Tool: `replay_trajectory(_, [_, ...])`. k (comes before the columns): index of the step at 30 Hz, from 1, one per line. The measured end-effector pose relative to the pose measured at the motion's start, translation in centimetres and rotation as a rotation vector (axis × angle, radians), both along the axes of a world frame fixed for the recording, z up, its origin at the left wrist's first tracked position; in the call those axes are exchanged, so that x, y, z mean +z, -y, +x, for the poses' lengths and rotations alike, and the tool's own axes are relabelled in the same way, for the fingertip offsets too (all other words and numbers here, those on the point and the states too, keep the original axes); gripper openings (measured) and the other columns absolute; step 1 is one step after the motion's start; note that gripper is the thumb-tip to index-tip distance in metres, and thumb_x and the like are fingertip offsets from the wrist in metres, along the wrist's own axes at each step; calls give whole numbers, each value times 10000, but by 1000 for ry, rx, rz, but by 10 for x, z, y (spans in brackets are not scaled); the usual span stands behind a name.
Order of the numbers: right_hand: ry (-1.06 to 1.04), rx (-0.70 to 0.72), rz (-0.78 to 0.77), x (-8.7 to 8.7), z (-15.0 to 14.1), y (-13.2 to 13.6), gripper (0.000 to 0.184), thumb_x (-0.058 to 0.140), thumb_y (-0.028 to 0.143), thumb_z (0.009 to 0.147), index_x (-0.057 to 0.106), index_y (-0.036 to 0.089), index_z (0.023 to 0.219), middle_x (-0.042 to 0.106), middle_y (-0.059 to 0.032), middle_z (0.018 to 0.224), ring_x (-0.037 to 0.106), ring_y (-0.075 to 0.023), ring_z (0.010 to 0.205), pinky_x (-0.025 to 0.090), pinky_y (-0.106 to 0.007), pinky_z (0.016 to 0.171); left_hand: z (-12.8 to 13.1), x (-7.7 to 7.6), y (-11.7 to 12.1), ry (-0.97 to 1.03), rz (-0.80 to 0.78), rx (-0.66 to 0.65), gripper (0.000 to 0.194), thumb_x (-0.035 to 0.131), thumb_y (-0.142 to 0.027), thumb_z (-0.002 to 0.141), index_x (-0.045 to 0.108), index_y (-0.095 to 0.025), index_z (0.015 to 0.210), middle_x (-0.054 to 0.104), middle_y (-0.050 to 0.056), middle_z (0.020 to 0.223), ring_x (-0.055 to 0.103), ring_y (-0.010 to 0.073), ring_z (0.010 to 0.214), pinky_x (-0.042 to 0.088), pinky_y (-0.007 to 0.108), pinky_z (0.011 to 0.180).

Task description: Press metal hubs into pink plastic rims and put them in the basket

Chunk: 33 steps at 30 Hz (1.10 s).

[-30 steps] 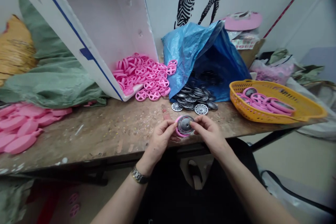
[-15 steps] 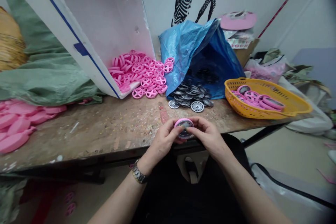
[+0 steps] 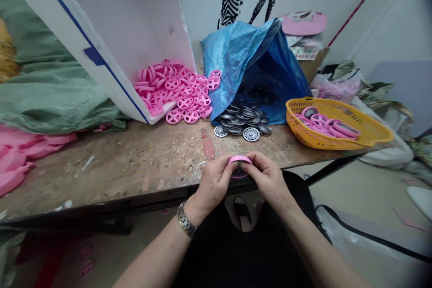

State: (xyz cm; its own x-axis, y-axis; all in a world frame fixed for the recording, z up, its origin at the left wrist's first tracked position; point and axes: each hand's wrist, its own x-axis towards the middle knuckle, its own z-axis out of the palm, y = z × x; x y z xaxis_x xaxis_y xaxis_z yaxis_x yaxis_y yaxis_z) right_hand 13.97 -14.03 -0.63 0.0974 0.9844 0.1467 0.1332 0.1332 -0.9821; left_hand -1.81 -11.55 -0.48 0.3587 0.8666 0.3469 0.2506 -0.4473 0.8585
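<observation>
Between my two hands, just off the table's front edge, is a small toy wheel [image 3: 240, 159] with a pink rim and a dark disc in its face. My left hand [image 3: 215, 179] grips its left side, thumb pressed on the disc. From the right, my right hand [image 3: 266, 177] closes on the same wheel, its thumb also on the face. The wheel is tilted, so its pink edge shows on top. Beyond my hands lie a heap of grey hubcap discs [image 3: 241, 119] and a pile of pink spoked rings [image 3: 172, 85].
The discs spill from a blue plastic bag [image 3: 229, 49]. A white foam box [image 3: 141, 18] on its side holds the pink rings. At right, a yellow basket [image 3: 371, 132] contains several wheels. Pink plastic pieces [image 3: 27, 150] lie on the wooden table [image 3: 168, 157] at left, beside green cloth [image 3: 60, 85].
The wheel has tipped in my hands, so its disc face shows less and its pink edge more. Both hands still grip it. The view has shifted slightly.
</observation>
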Motion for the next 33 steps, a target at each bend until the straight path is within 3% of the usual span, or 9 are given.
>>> replay_trajectory(3, [-62,33,-33,-5,2,-6,161,678,355,783,650,196,787,596,18,703,539,-149,690,417,-274,661,1,0,-1,-15,-35,14,228,473,-309,984,652,-172,953,659,35,855,613,161,787,473,262,712])
replay_trajectory(6, [-163,63,-91,-9,5,-12,244,711,418,743,650,189,800,631,6,726,568,-157,698,446,-284,680,0,4,-2,-38,-193,-65,251,459,-346,989,639,-181,1046,659,46,927,637,167,792,514,256,664])
replay_trajectory(9, [-179,34,-118,-10,7,-15,284,724,441,736,657,183,833,652,0,749,576,-151,695,454,-282,683,-1,5,-2,-5,-355,-173,305,545,-326,940,555,-218,1225,637,35,986,652,143,691,554,253,585])
replay_trajectory(12, [-189,77,-121,-8,7,-14,258,716,414,755,650,186,857,666,-3,779,598,-156,727,468,-282,702,-1,1,-2,60,-423,-172,412,573,-246,899,492,-240,1303,622,13,945,641,114,604,567,243,541])
replay_trajectory(16, [-116,129,-87,-8,7,-10,209,697,306,779,643,208,956,692,-6,893,634,-176,846,480,-298,784,0,-7,-4,132,-437,-127,434,546,-198,883,492,-235,1312,619,-7,842,621,103,558,555,222,501])
replay_trajectory(20, [15,60,-39,-8,6,-5,143,646,263,819,641,216,954,684,6,859,630,-174,818,470,-299,771,0,-8,-3,118,-391,-108,462,535,-177,873,498,-239,1329,607,-27,767,584,91,501,530,209,460])
replay_trajectory(27, [73,64,-1,0,15,-9,148,655,286,828,650,215,957,693,2,862,643,-179,804,487,-293,748,9,-9,-5,48,-320,-94,555,537,-241,909,411,-228,1449,660,40,955,632,129,604,571,283,564])
replay_trajectory(30, [309,-71,101,16,46,-17,193,637,334,855,663,225,1012,711,-25,936,650,-205,845,488,-329,778,7,-9,-10,-80,-167,-84,505,560,-281,921,468,-198,1411,663,75,1027,660,183,802,580,342,729])
replay_trajectory(33, [763,-444,182,40,102,-25,274,625,391,863,669,229,1080,710,-68,945,640,-252,819,476,-394,772,-3,-8,-14,-166,-44,-49,353,551,-282,934,585,-161,1263,668,103,1086,650,207,930,544,387,873])
